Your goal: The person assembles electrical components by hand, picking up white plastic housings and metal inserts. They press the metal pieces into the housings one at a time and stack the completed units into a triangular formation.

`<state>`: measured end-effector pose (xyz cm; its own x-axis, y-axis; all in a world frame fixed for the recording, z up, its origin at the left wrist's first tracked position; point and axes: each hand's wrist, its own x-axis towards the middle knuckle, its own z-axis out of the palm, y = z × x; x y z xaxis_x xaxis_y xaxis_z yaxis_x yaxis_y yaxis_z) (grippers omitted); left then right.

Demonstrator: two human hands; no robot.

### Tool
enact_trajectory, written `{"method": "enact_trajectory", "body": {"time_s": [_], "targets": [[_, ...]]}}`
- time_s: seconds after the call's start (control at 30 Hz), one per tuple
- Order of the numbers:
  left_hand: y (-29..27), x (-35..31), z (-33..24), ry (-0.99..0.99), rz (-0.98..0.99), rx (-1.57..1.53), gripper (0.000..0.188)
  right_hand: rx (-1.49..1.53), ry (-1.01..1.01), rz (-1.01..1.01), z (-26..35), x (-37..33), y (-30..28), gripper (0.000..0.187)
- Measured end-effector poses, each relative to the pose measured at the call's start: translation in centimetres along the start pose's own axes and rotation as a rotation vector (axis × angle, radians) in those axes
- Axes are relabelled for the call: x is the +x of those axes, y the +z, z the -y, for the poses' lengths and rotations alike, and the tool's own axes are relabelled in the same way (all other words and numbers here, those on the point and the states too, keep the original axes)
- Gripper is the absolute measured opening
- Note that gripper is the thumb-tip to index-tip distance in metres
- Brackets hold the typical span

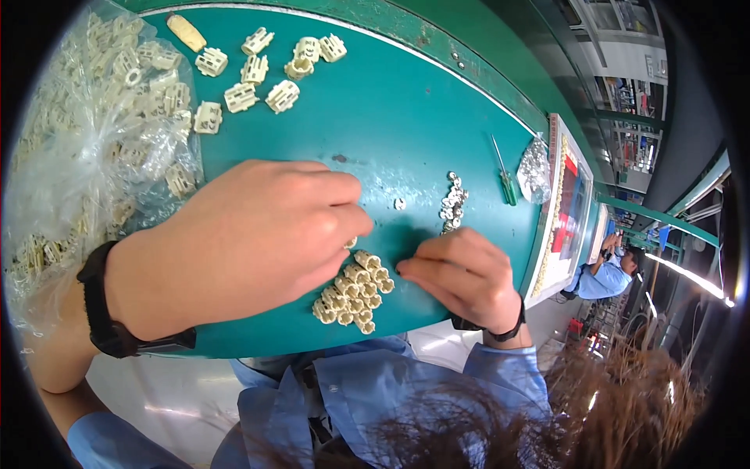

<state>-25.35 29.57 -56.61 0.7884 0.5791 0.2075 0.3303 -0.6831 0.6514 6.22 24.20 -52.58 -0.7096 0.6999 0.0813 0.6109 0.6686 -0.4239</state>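
the work surface was a teal-green table (437,102) with a darker green raised rim along its far edge, set in a factory hall; beyond it other green benches ran off to the right, where another person in a blue shirt (605,277) sat at work.

a cream plastic connector block (353,292), made of rows of small round sockets, lay near the table's front edge between the two hands. its long axis ran diagonally, from lower left up toward the upper right, with the socket openings facing up and toward the right.

the left hand (250,238) was curled palm-down over the block's upper left end, fingers closed on it. the right hand (465,273) had its fingertips pinched narrow against the block's right end; whether they held a small part could not be told.

a scatter of small metal terminals (451,202) lay just beyond the right hand. loose cream housings (258,78) sat at the far left beside a clear bag of more (94,148).
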Motion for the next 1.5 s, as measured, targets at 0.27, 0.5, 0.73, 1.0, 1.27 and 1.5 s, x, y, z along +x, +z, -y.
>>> {"method": "enact_trajectory", "body": {"time_s": [0.27,0.5,0.73,1.0,1.27,1.5], "targets": [[2.9,0.5,-2.1,0.0,-0.055,-0.035,0.021,0.009,-0.017,-0.096,1.5,-10.7,2.3,0.03],[2.9,0.7,-3.5,0.003,-0.05,-0.028,0.02,0.014,-0.094,-0.069,2.2,-14.5,1.5,0.024],[1.5,-0.3,-3.2,-0.003,-0.031,-0.002,0.018,0.329,0.294,-0.114,1.1,-4.4,-2.7,0.014],[-0.1,-1.1,0.4,0.019,-0.031,0.012,0.019,0.357,0.384,0.053,-2.5,8.5,-1.4,0.013],[0.7,0.5,3.5,0.006,-0.002,0.019,0.021,0.379,0.407,-0.025,-6.1,8.5,0.4,0.019],[0.4,1.6,3.7,-0.014,0.018,-0.008,0.023,0.218,0.281,-0.08,-6.4,8.0,-0.4,0.021]]}}
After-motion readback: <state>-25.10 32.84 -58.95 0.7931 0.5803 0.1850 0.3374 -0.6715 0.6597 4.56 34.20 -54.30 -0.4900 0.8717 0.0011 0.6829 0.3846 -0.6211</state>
